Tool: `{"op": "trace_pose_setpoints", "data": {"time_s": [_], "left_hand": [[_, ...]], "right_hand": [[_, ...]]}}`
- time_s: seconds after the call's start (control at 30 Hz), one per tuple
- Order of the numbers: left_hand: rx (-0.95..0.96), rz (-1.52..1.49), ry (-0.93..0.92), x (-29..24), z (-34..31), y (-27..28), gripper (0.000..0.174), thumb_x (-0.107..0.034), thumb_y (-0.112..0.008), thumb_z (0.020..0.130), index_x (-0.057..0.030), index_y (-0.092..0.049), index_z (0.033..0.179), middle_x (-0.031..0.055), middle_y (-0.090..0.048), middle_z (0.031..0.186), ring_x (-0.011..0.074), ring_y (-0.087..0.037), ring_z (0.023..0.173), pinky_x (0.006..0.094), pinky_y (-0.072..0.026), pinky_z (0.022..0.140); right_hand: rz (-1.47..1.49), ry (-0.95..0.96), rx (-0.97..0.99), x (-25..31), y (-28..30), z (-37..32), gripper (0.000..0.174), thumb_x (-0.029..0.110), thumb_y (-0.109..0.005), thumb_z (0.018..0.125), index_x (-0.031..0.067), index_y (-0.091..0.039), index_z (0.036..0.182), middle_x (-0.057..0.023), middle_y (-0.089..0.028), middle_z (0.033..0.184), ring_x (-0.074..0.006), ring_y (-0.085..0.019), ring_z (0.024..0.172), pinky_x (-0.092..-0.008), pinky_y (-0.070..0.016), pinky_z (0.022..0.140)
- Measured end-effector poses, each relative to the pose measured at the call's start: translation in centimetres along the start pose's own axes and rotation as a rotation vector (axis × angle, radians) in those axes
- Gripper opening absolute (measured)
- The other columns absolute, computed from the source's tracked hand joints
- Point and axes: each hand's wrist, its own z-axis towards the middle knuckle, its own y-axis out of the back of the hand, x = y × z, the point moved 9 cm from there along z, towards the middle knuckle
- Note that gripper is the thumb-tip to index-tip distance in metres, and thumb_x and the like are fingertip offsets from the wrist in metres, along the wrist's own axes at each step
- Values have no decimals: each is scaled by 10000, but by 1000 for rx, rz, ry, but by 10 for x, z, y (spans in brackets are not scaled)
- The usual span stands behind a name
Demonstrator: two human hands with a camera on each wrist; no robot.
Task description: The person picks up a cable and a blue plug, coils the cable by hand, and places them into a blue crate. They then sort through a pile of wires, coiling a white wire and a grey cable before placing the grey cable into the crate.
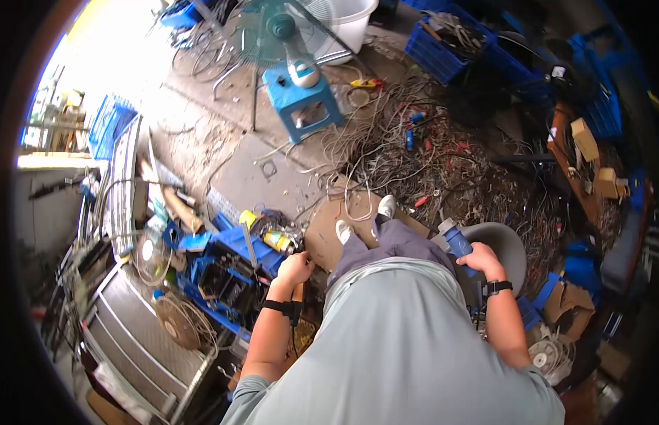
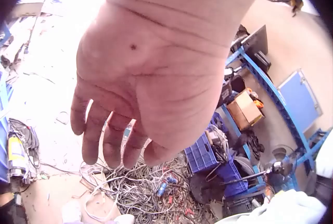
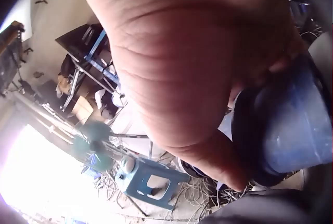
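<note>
Nearest, and well to the near right of the blue stool point(image 1: 290, 94), a blue cylinder point(image 1: 456, 241) is being gripped by the right hand point(image 1: 483, 261), its fingers curling round the body. To the near side of that stool, the left hand point(image 1: 294, 269) is hanging with nothing being held, its fingers relaxed and slightly apart. For steady carrying, the cylinder is probably best being held by its thick body—the thumb opposing the fingers—and being guided clear of the grey tub point(image 1: 512, 244) just beside it. Care is also being called for at the shoes point(image 1: 387, 206), near which a pale cable is looping.

Nearer than the stool and to its left, dark parts are being held in a blue bin point(image 1: 249, 245). To the stool's near right, a tangled cable heap point(image 1: 429, 159) is spreading. Farther off, right of the stool, cables are being held in a blue crate point(image 1: 430, 58); beyond the stool a white tub point(image 1: 352, 32) is standing—its contents cannot be told.
</note>
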Motion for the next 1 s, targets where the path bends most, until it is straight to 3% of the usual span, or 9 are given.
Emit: {"op": "trace_pose_setpoints", "data": {"time_s": [0.07, 0.1, 0.23, 0.37, 0.53, 0.63, 0.87, 1.0], "left_hand": [[51, 123, -59, -9, 25, 3, 354, -353, -553, 831, -65, -669, 1002, 202, -677, 943, 362, -647, 918, 439, -514, 824], [68, 191, -11, -21, 15, 32, 354, -353, -553, 831, -65, -669, 1002, 202, -677, 943, 362, -647, 918, 439, -514, 824], [75, 184, -121, -106, 79, 56, 329, -326, -546, 843, -84, -655, 1039, 213, -676, 913, 366, -647, 903, 446, -513, 815], [70, 138, -145, -155, 107, 77, 318, -303, -552, 847, -66, -640, 1040, 226, -670, 902, 375, -642, 907, 445, -511, 808], [56, 104, -128, -180, 137, 89, 291, -297, -565, 839, -74, -656, 1003, 209, -676, 871, 368, -652, 869, 431, -516, 786], [73, 40, -80, -179, 147, 87, 297, -305, -582, 825, -69, -664, 986, 202, -679, 870, 364, -656, 870, 424, -516, 784], [55, -14, -9, -116, 183, 90, 332, -309, -592, 817, -45, -673, 1000, 200, -682, 939, 356, -652, 930, 401, -513, 826], [113, 46, 33, -105, 218, 123, 388, -364, -561, 835, -36, -686, 1000, 202, -682, 957, 353, -649, 925, 415, -501, 810]], "right_hand": [[103, -66, -64, -24, -17, -3, 541, 348, -812, 628, 33, -676, 1046, -181, -670, 1068, -308, -643, 1009, -390, -491, 875], [179, -45, 44, -29, -33, 9, 560, 347, -810, 624, 23, -669, 1057, -186, -663, 1090, -308, -637, 1027, -389, -488, 887], [232, -119, 16, -76, -18, 27, 627, 372, -811, 613, -5, -652, 1088, -207, -643, 1134, -318, -617, 1073, -388, -483, 908], [317, -167, -17, -105, -17, 51, 627, 372, -813, 605, -40, -658, 1050, -220, -661, 1071, -321, -647, 996, -382, -489, 871], [378, -126, 31, -100, 18, 81, 600, 354, -808, 617, -32, -659, 1050, -216, -661, 1073, -319, -641, 1011, -380, -479, 882], [359, -113, 23, -101, 39, 104, 622, 370, -798, 625, -22, -646, 1084, -219, -641, 1128, -321, -625, 1053, -392, -481, 899], [460, -121, 8, -87, 79, 146, 577, 325, -807, 626, -42, -655, 1046, -205, -674, 1044, -293, -660, 954, -377, -495, 838], [427, -152, -26, -79, 103, 182, 623, 338, -813, 617, -56, -640, 1067, -216, -666, 1048, -295, -652, 967, -377, -494, 837]]}}
